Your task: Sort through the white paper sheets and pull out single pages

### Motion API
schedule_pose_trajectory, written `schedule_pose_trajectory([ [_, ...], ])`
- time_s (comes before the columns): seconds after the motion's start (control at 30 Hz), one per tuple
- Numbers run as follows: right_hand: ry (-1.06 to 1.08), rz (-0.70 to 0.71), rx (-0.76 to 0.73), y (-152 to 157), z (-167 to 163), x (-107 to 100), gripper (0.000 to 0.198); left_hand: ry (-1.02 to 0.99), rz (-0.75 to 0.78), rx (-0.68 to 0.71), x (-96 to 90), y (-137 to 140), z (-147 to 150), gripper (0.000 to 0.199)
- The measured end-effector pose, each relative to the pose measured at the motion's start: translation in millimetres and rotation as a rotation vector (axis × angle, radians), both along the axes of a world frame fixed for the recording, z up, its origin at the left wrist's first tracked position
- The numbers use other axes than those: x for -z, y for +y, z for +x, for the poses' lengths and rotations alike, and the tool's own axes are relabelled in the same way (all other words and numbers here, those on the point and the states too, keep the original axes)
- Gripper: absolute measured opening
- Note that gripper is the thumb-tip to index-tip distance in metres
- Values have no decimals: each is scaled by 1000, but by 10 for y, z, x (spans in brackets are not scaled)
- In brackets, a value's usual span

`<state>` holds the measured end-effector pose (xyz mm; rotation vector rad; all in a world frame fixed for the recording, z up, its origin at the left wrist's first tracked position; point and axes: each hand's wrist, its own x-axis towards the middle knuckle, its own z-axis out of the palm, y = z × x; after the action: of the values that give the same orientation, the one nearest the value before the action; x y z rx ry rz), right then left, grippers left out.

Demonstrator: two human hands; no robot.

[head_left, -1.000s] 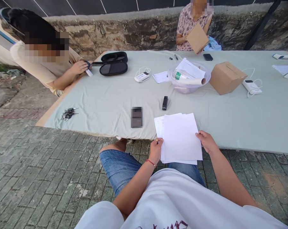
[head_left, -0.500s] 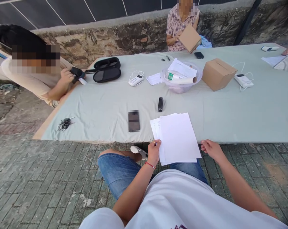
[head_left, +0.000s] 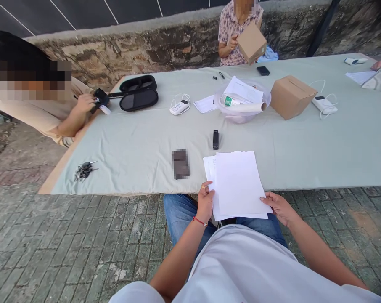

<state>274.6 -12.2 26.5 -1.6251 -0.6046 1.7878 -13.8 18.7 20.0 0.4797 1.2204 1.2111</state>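
Several sheets of white paper (head_left: pixel 239 183) lie in a loose stack at the table's front edge, their near part jutting out over my lap. My left hand (head_left: pixel 205 200) pinches the left edge of the stack, thumb on top. On the opposite side my right hand (head_left: pixel 279 206) grips the right edge, its thumb on the top sheet and its fingers underneath. Faint print shows on the sheets peeking out at the left. Just beyond the paper lies a small black device (head_left: pixel 215 139). A blurred dark flat object (head_left: pixel 180 164) rests to the left.
Keys (head_left: pixel 85 170) lie at the left of the cloth-covered table (head_left: pixel 130 147). Farther back are an open black case (head_left: pixel 139 93), a white corded device (head_left: pixel 179 107), a plastic basin (head_left: pixel 237 118) of papers and a cardboard box (head_left: pixel 291 97). Two people sit around, one holding a box (head_left: pixel 252 42).
My right hand has come in from beside the stack and taken hold of its right edge. My left leg has drawn inward. The person opposite has turned their box.
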Motion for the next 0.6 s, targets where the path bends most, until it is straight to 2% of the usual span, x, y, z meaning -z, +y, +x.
schedule_pose_trajectory([
  [0.1,3,-12,33,6,-52,25,36,29,2,-11,-9,54,-79,70],
  [0.2,-18,2,51,21,-75,39,37,54,-55,-39,4,124,-114,76],
  [0.33,-27,0,83,34,-65,-3,36,-76,-116,-20,-10,190,-137,59],
  [0.5,-25,-17,126,30,-94,-89,36,-385,-308,130,-44,173,-204,42],
  [0.6,-54,22,115,24,-153,-107,36,-376,-328,151,-6,168,-252,38],
])
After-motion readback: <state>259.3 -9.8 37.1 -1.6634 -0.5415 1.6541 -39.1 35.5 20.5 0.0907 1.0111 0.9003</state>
